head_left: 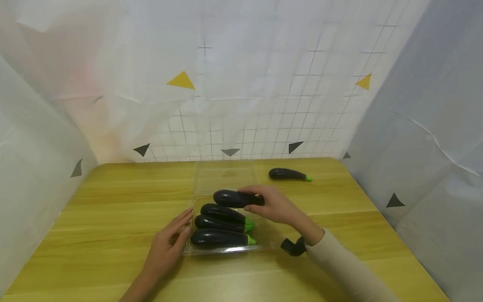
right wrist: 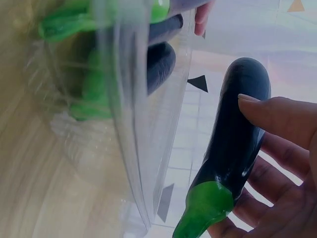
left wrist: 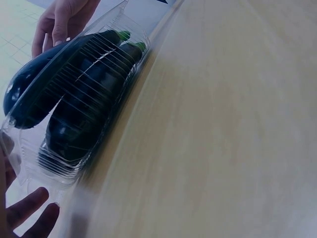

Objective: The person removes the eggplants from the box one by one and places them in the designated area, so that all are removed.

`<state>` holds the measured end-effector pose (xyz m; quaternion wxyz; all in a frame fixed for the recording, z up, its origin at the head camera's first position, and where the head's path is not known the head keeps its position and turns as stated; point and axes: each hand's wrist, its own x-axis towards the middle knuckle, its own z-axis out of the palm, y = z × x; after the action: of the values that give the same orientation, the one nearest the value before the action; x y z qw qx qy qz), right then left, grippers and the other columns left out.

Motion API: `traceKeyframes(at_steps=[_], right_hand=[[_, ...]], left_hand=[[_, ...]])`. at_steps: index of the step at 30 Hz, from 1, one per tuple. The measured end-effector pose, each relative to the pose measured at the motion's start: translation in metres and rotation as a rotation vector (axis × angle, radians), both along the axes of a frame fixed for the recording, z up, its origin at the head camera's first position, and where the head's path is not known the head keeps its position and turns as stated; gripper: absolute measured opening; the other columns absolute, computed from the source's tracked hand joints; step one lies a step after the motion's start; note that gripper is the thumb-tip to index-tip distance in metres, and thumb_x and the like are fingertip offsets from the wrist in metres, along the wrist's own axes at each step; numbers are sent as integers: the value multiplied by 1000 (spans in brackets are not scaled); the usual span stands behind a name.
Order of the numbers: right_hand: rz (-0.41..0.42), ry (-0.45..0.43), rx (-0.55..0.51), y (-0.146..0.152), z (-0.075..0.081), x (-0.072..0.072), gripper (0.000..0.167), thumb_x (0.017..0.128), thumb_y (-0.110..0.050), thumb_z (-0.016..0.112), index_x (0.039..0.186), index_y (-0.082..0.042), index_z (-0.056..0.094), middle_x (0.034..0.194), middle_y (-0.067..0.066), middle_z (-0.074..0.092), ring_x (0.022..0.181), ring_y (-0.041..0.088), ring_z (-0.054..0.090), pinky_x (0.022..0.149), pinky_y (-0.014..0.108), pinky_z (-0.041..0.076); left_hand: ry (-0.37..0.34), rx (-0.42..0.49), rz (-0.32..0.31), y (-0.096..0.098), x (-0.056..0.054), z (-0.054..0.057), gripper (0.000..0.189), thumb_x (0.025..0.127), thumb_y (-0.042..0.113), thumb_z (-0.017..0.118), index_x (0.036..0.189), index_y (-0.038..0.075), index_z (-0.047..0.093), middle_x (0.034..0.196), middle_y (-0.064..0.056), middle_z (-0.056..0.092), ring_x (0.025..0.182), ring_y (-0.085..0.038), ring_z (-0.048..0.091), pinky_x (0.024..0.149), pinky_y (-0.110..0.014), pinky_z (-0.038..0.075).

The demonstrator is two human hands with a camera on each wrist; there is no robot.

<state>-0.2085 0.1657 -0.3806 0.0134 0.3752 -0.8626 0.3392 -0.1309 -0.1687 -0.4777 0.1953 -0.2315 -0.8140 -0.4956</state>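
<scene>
A clear plastic clamshell box (head_left: 230,250) lies with its lid folded back, and three dark eggplants sit in its tray, the nearest eggplant (head_left: 219,238) along the front wall. Above the back part of the tray, my right hand (head_left: 273,204) pinches another eggplant (head_left: 227,198) between thumb and fingers. Its green stem end (right wrist: 210,198) shows in the right wrist view, apart from the box wall. My left hand (head_left: 166,243) is at the box's left edge, its fingers loosely extended by the plastic; whether all the fingertips touch is unclear.
One more eggplant (head_left: 287,174) lies on the wooden table (head_left: 124,209) at the back right. The transparent lid (head_left: 226,170) reaches towards the table's back edge. White sheets (head_left: 241,50) with grid lines and triangles stand around. A black object (head_left: 292,246) is by the right wrist.
</scene>
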Motion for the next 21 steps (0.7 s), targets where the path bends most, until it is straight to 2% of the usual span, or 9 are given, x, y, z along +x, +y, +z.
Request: traceKeyframes(at_steps=[9,21], right_hand=[[-45,17,9,17,2,-4,49,93,-12,80,140,-10,66,135,6,68,122,26,63,100,54,53],[-109,50,2,36,-3,-12,48,91,-9,82,137,-9,68,132,6,69,118,26,65,98,51,54]], left_hand=[[-5,10,-2,0,1,-1,40,102,1,66,141,6,65,151,-6,56,129,-22,60,93,-22,54],[15,2,2,-1,-1,-1,38,101,-1,65,139,0,65,150,-8,56,129,-22,60,92,-21,54]])
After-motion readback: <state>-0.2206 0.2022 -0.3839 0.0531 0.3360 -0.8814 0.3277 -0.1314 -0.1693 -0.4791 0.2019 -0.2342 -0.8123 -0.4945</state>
